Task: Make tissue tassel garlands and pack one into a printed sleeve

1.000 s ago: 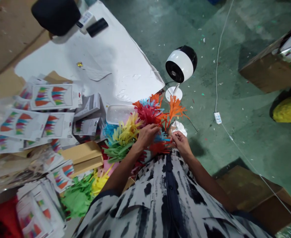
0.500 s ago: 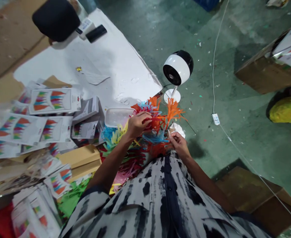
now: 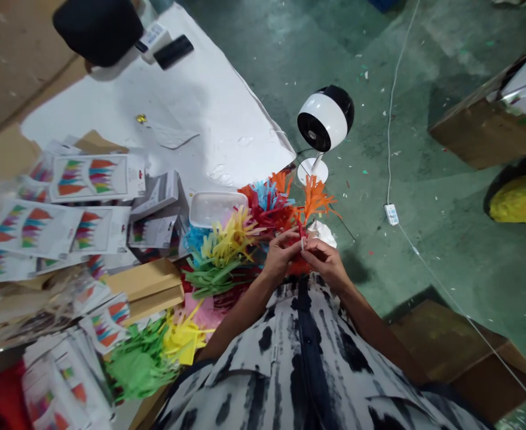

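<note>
The left hand (image 3: 277, 258) is nearly closed, thumb and fingertips pinching a narrow red tissue tassel (image 3: 302, 230); the right hand (image 3: 328, 260) is closed to a fingertip pinch on a small white strip (image 3: 303, 245) at the tassel's lower end; the 2 hands meet at the fingertips, just in front of the person's patterned shirt (image 3: 305, 346), with the tassel upright between them.

Just beyond the hands an orange tassel (image 3: 315, 196) fans upward; to its left is a heap of fringed tissue, with a light blue tassel (image 3: 265, 196) at the far side, a yellow tassel (image 3: 229, 236) nearer and a green tassel (image 3: 213, 275) nearest; a shallow plastic tray (image 3: 213, 212) sits beside the heap, near the corner of the white-covered desk (image 3: 227, 119); farther left lie printed garland packs (image 3: 34, 224), overlapping; a black-and-white fan (image 3: 330, 119) stands just past the desk's corner; on the green floor (image 3: 446, 251), to the right, are 2 cardboard boxes (image 3: 473, 134) and a white cable (image 3: 393, 107).
</note>
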`<control>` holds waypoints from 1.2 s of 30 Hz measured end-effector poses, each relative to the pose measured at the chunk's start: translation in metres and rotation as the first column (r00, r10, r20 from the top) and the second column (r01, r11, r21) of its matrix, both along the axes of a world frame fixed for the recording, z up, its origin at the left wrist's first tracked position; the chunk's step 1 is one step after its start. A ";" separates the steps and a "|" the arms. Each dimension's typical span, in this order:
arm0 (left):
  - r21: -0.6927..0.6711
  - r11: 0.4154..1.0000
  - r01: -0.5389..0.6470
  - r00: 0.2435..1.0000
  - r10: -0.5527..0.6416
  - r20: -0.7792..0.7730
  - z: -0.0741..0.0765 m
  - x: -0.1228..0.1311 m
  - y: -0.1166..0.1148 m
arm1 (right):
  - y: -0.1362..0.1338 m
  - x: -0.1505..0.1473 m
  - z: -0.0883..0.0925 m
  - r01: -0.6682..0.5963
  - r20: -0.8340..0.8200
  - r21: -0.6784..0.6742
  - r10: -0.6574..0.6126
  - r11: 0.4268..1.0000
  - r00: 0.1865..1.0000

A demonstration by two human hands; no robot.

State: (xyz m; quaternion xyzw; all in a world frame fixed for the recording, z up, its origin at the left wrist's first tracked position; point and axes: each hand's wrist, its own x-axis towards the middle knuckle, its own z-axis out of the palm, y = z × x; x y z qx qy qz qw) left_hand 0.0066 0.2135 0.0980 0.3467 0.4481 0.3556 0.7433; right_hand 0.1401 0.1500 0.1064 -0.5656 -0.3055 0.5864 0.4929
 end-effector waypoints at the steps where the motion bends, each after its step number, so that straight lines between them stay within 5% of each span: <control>1: -0.083 0.997 -0.009 1.000 0.010 0.018 -0.003 0.000 -0.005 | -0.002 0.000 -0.002 -0.011 -0.021 -0.018 0.011 1.000 1.000; 9: -0.176 0.983 -0.054 0.995 0.039 -0.091 -0.015 -0.024 -0.012 | -0.016 -0.002 -0.017 -0.129 -0.039 -0.101 0.126 0.986 0.991; 17: -0.240 0.968 -0.078 0.996 0.063 -0.068 -0.019 -0.027 -0.024 | -0.021 -0.009 -0.012 -0.108 -0.219 -0.261 0.050 0.959 0.974; 23: -0.232 0.968 -0.093 0.993 0.074 -0.086 -0.012 -0.024 -0.026 | -0.021 -0.015 -0.012 -0.082 -0.214 -0.213 0.035 0.974 0.976; 29: -0.191 0.979 -0.067 0.989 0.039 -0.146 -0.005 -0.019 -0.021 | -0.016 -0.019 -0.015 -0.091 -0.087 -0.140 0.079 0.986 0.993; 36: 0.000 0.998 -0.063 0.954 0.060 -0.294 -0.008 -0.020 -0.011 | -0.018 -0.006 -0.014 -0.069 0.280 -0.011 0.070 0.998 0.957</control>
